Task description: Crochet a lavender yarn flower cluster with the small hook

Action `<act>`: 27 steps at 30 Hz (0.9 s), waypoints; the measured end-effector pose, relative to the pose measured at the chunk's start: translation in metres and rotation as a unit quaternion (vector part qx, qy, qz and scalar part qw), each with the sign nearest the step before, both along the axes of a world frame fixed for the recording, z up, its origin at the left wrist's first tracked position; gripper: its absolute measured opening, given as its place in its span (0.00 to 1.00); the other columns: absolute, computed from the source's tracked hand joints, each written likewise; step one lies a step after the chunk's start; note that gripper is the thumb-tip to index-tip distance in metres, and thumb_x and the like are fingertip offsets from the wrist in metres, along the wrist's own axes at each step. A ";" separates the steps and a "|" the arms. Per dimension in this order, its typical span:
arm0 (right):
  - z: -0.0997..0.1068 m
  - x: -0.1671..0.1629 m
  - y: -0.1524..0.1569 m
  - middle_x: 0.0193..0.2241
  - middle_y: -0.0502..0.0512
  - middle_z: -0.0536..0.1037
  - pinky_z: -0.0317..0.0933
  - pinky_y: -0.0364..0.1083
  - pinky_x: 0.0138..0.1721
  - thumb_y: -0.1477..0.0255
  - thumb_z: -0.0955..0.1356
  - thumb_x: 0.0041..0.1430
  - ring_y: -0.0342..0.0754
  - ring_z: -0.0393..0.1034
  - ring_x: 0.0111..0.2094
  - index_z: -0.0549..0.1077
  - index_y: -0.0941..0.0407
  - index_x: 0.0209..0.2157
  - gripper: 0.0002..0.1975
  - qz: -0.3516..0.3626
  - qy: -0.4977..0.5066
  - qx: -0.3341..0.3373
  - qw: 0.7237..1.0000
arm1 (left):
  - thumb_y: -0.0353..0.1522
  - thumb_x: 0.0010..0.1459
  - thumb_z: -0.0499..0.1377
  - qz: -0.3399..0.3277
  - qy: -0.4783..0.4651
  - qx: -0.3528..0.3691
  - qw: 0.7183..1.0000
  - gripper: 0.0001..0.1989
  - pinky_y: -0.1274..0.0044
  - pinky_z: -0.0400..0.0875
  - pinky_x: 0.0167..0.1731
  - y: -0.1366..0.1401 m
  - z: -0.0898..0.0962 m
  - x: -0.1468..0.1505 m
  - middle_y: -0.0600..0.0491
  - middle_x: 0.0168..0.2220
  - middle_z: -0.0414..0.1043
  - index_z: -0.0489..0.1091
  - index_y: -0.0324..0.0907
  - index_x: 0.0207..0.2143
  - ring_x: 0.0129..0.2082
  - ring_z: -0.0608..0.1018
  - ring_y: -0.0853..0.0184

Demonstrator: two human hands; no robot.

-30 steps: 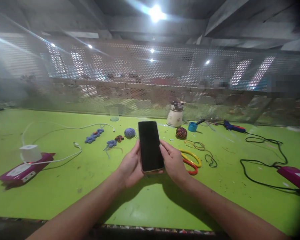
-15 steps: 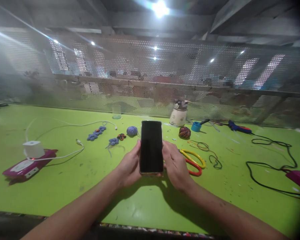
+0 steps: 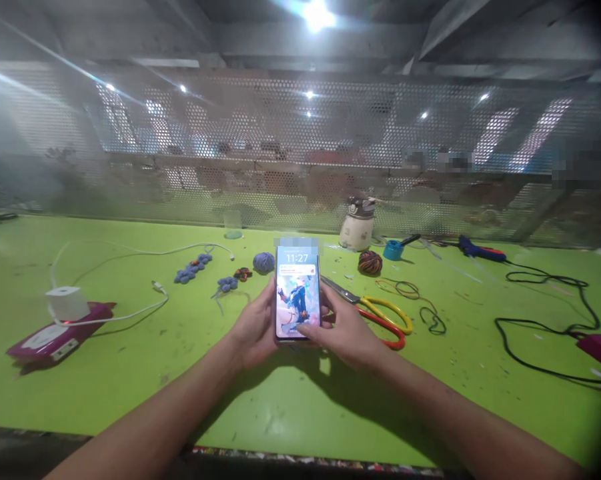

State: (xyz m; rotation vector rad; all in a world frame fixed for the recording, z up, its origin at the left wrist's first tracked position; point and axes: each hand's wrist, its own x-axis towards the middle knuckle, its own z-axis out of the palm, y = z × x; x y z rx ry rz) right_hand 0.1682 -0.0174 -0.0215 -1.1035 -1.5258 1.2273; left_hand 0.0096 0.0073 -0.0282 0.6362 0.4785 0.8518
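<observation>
A smartphone (image 3: 297,293) is held upright over the middle of the table, its lit screen reading 11:27 above a colourful picture. My left hand (image 3: 256,323) grips its left edge. Around the lower right side is my right hand (image 3: 347,330), closed on the phone with the thumb lying on the bottom of the screen. Just beyond the right hand lie scissors (image 3: 385,315) with one yellow and one red handle, partly hidden by that hand. A ball of blue yarn (image 3: 263,262) and a ball of dark multicoloured yarn (image 3: 369,263) sit behind the phone.
Left, a purple power strip (image 3: 63,333) carries a white charger (image 3: 67,303) with white cables. Blue knitted pieces (image 3: 193,268) lie nearby. At the back stand a cream jar (image 3: 357,230) and blue tape (image 3: 393,250). A blue glue gun (image 3: 480,250) with black cord lies right.
The phone's screen has gone from black to lit. My right thumb has moved onto the lower screen, and the phone has shifted slightly left, exposing the scissor blades.
</observation>
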 end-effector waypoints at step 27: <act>-0.006 0.008 -0.012 0.53 0.59 0.72 0.58 0.60 0.57 0.80 0.64 0.60 0.56 0.59 0.56 0.57 0.52 0.62 0.29 -0.073 -0.222 0.498 0.835 | 0.51 0.62 0.50 -0.007 -0.047 0.019 0.999 0.27 0.66 0.72 0.47 -0.003 -0.002 0.003 0.50 0.38 0.80 0.70 0.41 0.52 0.45 0.79 0.57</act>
